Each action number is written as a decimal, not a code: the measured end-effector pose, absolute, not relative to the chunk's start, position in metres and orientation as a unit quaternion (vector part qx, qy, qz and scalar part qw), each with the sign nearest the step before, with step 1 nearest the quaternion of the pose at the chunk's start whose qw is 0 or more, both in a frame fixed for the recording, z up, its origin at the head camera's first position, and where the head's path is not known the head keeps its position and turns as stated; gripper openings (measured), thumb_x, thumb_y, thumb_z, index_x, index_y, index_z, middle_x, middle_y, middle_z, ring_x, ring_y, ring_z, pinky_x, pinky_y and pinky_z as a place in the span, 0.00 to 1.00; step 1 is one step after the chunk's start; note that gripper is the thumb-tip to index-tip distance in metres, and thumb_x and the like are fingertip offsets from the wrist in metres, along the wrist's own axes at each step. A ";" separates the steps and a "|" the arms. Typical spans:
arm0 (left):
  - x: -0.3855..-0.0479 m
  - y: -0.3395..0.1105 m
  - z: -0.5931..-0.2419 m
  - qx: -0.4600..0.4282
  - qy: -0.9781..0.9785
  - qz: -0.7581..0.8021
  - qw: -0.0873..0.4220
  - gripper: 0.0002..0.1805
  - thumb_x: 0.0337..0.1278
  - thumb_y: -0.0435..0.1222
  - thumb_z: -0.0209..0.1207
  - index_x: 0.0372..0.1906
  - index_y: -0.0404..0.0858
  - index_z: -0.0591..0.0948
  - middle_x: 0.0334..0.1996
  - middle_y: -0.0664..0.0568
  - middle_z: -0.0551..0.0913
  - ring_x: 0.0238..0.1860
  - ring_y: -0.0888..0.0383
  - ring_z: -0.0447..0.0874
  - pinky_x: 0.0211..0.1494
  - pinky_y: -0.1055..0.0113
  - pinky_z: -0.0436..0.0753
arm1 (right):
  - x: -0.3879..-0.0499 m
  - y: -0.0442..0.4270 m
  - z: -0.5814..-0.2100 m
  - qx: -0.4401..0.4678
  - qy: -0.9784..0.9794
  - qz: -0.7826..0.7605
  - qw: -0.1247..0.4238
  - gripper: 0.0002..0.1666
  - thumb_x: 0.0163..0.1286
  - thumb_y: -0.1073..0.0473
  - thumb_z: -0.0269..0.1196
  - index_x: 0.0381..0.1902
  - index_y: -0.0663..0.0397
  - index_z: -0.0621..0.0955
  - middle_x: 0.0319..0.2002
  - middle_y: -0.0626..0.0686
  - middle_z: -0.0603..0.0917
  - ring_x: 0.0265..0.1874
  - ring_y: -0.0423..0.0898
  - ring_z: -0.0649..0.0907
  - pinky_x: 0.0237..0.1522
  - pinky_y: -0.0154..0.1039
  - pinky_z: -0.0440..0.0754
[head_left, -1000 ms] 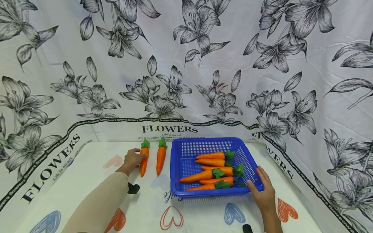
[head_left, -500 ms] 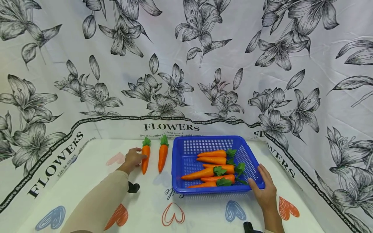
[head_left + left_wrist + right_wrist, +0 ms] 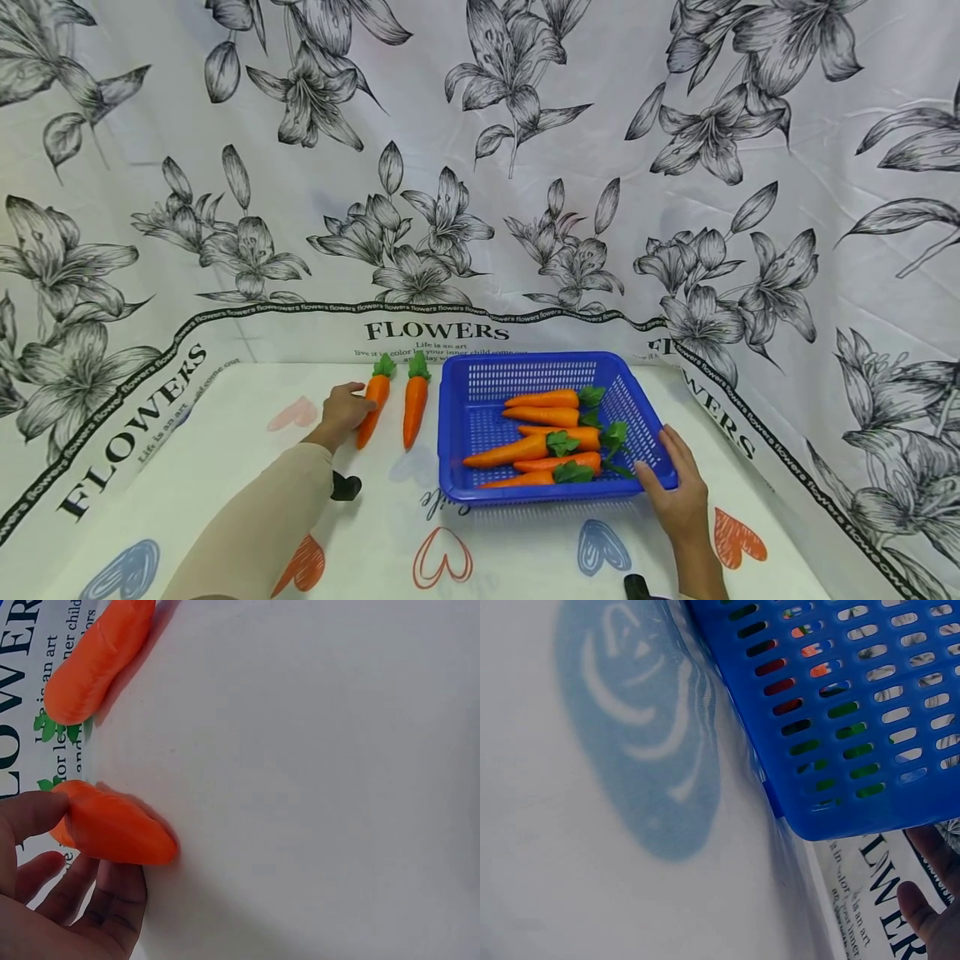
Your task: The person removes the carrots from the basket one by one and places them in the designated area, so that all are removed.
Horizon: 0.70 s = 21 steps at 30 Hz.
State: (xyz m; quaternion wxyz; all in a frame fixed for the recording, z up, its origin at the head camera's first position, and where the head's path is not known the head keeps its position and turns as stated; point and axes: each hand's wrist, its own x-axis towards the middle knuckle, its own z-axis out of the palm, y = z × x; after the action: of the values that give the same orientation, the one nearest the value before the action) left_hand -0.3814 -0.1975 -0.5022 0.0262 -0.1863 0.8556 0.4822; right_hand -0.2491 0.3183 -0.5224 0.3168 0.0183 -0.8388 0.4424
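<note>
My left hand (image 3: 347, 410) pinches an orange carrot with a green leafy top (image 3: 375, 400). In the left wrist view a finger lies on the upper side of this carrot (image 3: 120, 829) and other fingers are beneath it. A second carrot (image 3: 414, 408) lies just to its right on the table. A blue perforated plastic basket (image 3: 480, 496) stands to the right with several carrots (image 3: 543, 417) inside. My right hand (image 3: 678, 492) rests at the basket's front right corner, fingers fairly straight along the side. In the right wrist view the basket wall partly hides its fingers.
A white cloth with printed hearts covers the table (image 3: 390, 542). Behind it and along both sides hangs a white curtain (image 3: 450, 125) printed with black flowers. The basket's left rim is close to the second carrot.
The carrot at my left hand has turned, its leafy top swinging right toward the second carrot and its tip left. The basket and right hand hold their places.
</note>
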 end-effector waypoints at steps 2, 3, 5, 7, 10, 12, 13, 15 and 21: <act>-0.379 -0.199 -0.503 -0.191 0.854 0.483 0.023 0.31 0.59 0.33 0.60 0.67 0.31 0.66 0.51 0.33 0.77 0.46 0.44 0.79 0.51 0.54 0.80 | -0.249 0.318 -0.524 0.017 -0.842 0.440 0.312 0.37 0.59 0.57 0.69 0.66 0.60 0.73 0.68 0.53 0.67 0.67 0.52 0.65 0.61 0.23 0.55; -0.377 -0.200 -0.503 -0.190 0.855 0.481 0.018 0.31 0.59 0.34 0.61 0.67 0.31 0.67 0.51 0.33 0.77 0.45 0.45 0.79 0.50 0.55 0.80 | -0.248 0.318 -0.524 0.016 -0.843 0.441 0.308 0.37 0.59 0.57 0.69 0.66 0.59 0.73 0.68 0.52 0.67 0.67 0.52 0.65 0.61 0.23 0.55; -0.375 -0.202 -0.503 -0.186 0.859 0.477 0.008 0.32 0.58 0.35 0.61 0.66 0.30 0.67 0.51 0.33 0.78 0.41 0.46 0.80 0.45 0.58 0.82 | -0.248 0.318 -0.524 0.015 -0.845 0.442 0.301 0.37 0.60 0.56 0.68 0.67 0.58 0.72 0.69 0.52 0.67 0.67 0.52 0.65 0.61 0.24 0.55; -0.373 -0.203 -0.502 -0.178 0.861 0.476 -0.003 0.32 0.58 0.36 0.62 0.66 0.31 0.68 0.51 0.35 0.78 0.38 0.47 0.80 0.39 0.61 0.82 | -0.247 0.318 -0.523 0.013 -0.846 0.443 0.295 0.37 0.60 0.55 0.68 0.67 0.57 0.72 0.69 0.51 0.66 0.68 0.52 0.64 0.63 0.29 0.57; -0.369 -0.204 -0.497 -0.166 0.859 0.483 -0.017 0.33 0.59 0.37 0.61 0.67 0.31 0.67 0.53 0.35 0.76 0.37 0.47 0.78 0.35 0.63 0.81 | -0.247 0.317 -0.522 0.009 -0.848 0.444 0.288 0.37 0.61 0.55 0.67 0.68 0.56 0.71 0.70 0.50 0.65 0.68 0.51 0.64 0.66 0.41 0.59; -0.365 -0.204 -0.491 -0.160 0.857 0.490 -0.028 0.32 0.60 0.38 0.60 0.68 0.32 0.67 0.55 0.35 0.75 0.40 0.46 0.79 0.38 0.61 0.81 | -0.246 0.317 -0.522 0.008 -0.849 0.445 0.284 0.37 0.61 0.55 0.67 0.68 0.56 0.71 0.70 0.49 0.65 0.68 0.51 0.64 0.66 0.48 0.60; -0.363 -0.203 -0.488 -0.157 0.856 0.492 -0.033 0.32 0.60 0.38 0.59 0.68 0.32 0.67 0.56 0.34 0.75 0.42 0.44 0.79 0.41 0.59 0.81 | -0.246 0.317 -0.522 0.007 -0.850 0.446 0.282 0.37 0.61 0.55 0.67 0.68 0.56 0.71 0.70 0.49 0.65 0.68 0.51 0.63 0.65 0.50 0.60; -0.359 -0.202 -0.481 -0.154 0.854 0.495 -0.044 0.32 0.61 0.38 0.59 0.68 0.32 0.67 0.57 0.34 0.74 0.47 0.42 0.78 0.47 0.54 0.80 | -0.245 0.317 -0.522 0.006 -0.849 0.448 0.280 0.37 0.61 0.54 0.67 0.68 0.56 0.71 0.70 0.49 0.65 0.68 0.51 0.63 0.65 0.53 0.61; -0.351 -0.188 -0.459 -0.126 0.846 0.513 -0.066 0.31 0.61 0.40 0.60 0.68 0.35 0.68 0.56 0.38 0.75 0.52 0.41 0.77 0.53 0.51 0.78 | -0.245 0.320 -0.521 0.007 -0.847 0.448 0.285 0.37 0.61 0.54 0.67 0.68 0.54 0.71 0.70 0.47 0.65 0.68 0.49 0.64 0.65 0.40 0.61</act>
State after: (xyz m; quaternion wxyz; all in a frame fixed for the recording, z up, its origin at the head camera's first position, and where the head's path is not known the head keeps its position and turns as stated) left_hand -0.3513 -0.1882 -0.4590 -0.0660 -0.1262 0.8464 0.5132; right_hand -0.2454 0.3199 -0.5205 0.2848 0.0073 -0.8474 0.4481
